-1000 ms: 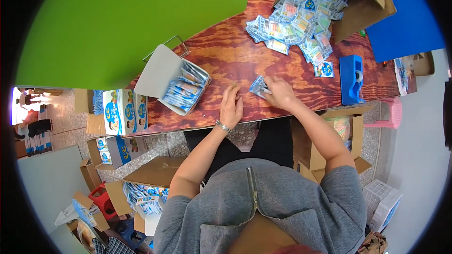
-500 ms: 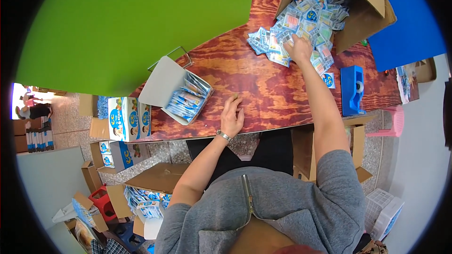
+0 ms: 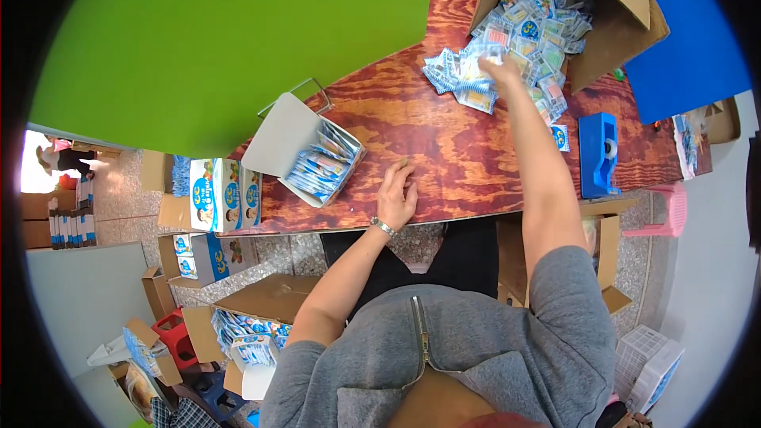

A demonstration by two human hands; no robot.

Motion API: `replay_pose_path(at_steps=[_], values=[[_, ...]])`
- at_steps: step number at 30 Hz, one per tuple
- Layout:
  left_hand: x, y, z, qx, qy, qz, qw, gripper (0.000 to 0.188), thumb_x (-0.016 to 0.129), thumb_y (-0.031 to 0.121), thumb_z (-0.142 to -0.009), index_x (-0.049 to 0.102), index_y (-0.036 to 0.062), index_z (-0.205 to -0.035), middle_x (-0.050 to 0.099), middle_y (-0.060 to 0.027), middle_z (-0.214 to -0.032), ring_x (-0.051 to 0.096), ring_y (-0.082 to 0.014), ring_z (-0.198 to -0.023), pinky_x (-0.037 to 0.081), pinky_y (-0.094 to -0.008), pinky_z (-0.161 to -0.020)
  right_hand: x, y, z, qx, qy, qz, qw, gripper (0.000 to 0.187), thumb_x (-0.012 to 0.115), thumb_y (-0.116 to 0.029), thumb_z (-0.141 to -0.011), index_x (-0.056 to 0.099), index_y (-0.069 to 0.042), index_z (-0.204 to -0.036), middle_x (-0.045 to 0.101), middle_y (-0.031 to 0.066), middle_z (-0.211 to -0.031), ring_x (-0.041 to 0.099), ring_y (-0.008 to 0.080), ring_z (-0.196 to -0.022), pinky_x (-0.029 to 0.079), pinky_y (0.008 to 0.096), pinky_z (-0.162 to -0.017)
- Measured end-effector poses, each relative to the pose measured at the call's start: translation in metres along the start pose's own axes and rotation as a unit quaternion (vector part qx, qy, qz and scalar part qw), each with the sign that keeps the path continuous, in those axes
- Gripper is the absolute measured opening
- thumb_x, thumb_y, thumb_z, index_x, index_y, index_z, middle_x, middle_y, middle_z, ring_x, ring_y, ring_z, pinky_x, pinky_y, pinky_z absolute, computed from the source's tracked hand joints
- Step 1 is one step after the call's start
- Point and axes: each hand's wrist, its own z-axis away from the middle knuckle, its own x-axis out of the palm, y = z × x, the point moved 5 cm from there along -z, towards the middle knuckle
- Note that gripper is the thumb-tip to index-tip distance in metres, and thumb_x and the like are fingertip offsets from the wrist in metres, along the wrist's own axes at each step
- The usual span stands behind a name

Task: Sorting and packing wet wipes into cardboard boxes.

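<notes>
My left hand [image 3: 396, 196] rests on the near edge of the red wood-grain table [image 3: 444, 166], its fingers loosely stretched and nothing in them. To its left stands a white carton [image 3: 273, 139], lid up, with blue-and-clear packets [image 3: 317, 168] standing in rows inside. Far right, my right hand [image 3: 503, 73] reaches the front of a heap of loose packets [image 3: 547, 28] spilling from a tipped cardboard box [image 3: 622, 40]. Its fingers pinch a small packet [image 3: 483, 55], partly blurred, above a small cluster of packets [image 3: 444, 71] on the table.
A blue tape dispenser [image 3: 596, 154] stands at the table's right side, near a single packet [image 3: 560, 137]. Closed printed cartons [image 3: 208, 194] sit at the left corner. A green panel [image 3: 238, 47] borders the far left. Below are an open box of packets [image 3: 226, 333] and a pink stool [image 3: 670, 210].
My right hand has shifted slightly at the front of the heap, and a packet under its fingers has moved. My left hand stays on the table. The whole view has shifted a little.
</notes>
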Motion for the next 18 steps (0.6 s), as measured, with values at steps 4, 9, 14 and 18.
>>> replay_pose_path(at_steps=[4,9,14,18], values=[[-0.020,-0.017,0.020,-0.017,0.027,-0.030,0.999,0.036,0.065,-0.002,-0.083,0.062,-0.0002,-0.119,0.057,-0.0190,-0.131,0.066,-0.0301,-0.102,0.059,-0.0319,-0.078,0.080,-0.058,0.046,-0.086,0.001,0.339,0.937,0.066,0.076,-0.038,-0.076,0.056,-0.011,-0.133,0.067,0.0201,-0.119,0.066,0.0388,-0.102,0.051,0.0454,-0.092],[-0.016,-0.013,0.018,-0.007,0.007,-0.045,0.999,0.039,0.066,-0.003,-0.082,0.061,-0.0002,-0.121,0.056,-0.0192,-0.132,0.066,-0.0295,-0.106,0.059,-0.0315,-0.079,0.068,-0.085,0.067,-0.127,-0.026,0.310,0.942,0.057,0.075,-0.025,-0.076,0.053,-0.011,-0.127,0.063,0.0205,-0.118,0.057,0.0389,-0.113,0.049,0.0456,-0.092],[-0.037,0.021,-0.018,0.017,0.040,-0.048,0.998,0.090,0.078,0.009,-0.076,0.029,0.0005,-0.150,0.038,-0.0231,-0.149,0.048,-0.0377,-0.131,0.044,-0.0416,-0.107,0.059,-0.129,0.182,-0.348,-0.250,0.238,0.872,0.057,0.071,-0.008,-0.079,0.048,-0.010,-0.131,0.057,0.0220,-0.121,0.057,0.0429,-0.112,0.049,0.0456,-0.094],[-0.008,0.004,-0.051,0.040,-0.012,-0.034,0.999,0.096,0.080,0.011,-0.075,0.024,0.0013,-0.153,0.039,-0.0249,-0.148,0.042,-0.0410,-0.136,0.038,-0.0429,-0.111,0.071,-0.089,0.227,-0.431,-0.276,0.284,0.811,0.064,0.076,-0.012,-0.078,0.047,-0.009,-0.135,0.056,0.0213,-0.123,0.057,0.0426,-0.112,0.048,0.0472,-0.096]])
